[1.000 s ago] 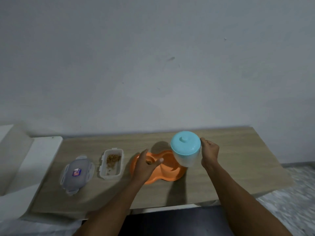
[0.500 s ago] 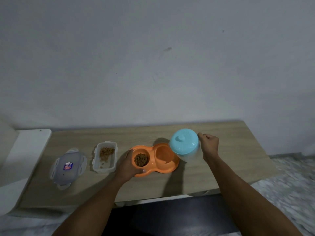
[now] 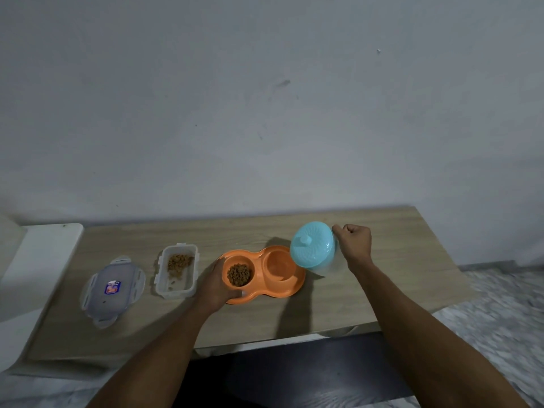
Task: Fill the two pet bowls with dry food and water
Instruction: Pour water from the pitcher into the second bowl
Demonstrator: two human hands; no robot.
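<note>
Pouring stage. The left hand [image 3: 217, 285] cupped the left end of the orange double bowl [image 3: 294, 290] on the worktop [image 3: 382, 290], thumb on its near rim, apparently to steady it. The right hand [image 3: 354, 244], fingers curled presumably round a handle, tipped the blue-lidded jug [image 3: 312, 248] toward the empty right compartment [image 3: 279, 265]. The left compartment held kibble [image 3: 239, 274]. A second earlier the left hand covered the kibble and the jug stood more upright.

Both bare forearms reach forward from the lower edge, the 2 hands well apart. The left hand [image 3: 217, 285] lies knuckles up, fingers and thumb curled round the left end of the double bowl [image 3: 294, 285]. The right hand [image 3: 354, 242], further out, is curled into a fist, back upward, gripping the tilted jug [image 3: 313, 248] at its side.
</note>
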